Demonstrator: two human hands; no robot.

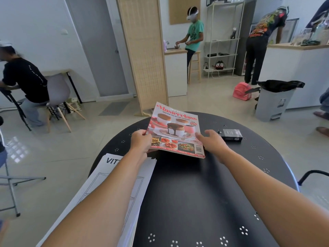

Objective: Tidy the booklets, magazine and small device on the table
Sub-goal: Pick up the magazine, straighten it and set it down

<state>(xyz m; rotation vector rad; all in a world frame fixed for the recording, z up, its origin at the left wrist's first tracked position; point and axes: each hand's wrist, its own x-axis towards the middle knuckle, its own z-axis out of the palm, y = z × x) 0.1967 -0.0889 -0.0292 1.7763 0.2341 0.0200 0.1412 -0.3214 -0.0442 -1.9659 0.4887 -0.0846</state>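
Observation:
A red cookbook magazine [175,129] is held tilted above the far part of the round black table [204,184]. My left hand [141,140] grips its lower left edge. My right hand [211,140] touches its right edge, fingers partly spread. A small black device [231,134] lies on the table just right of my right hand. A stack of white booklets [114,179] with a line drawing lies at the table's left edge, partly under my left forearm and overhanging the rim.
A grey bin [274,102] with a black bag stands beyond the table at right, a pink fan [242,91] beside it. A wicker screen [142,56] stands behind the table. Three people work around the room. A folding chair frame [10,184] is at left.

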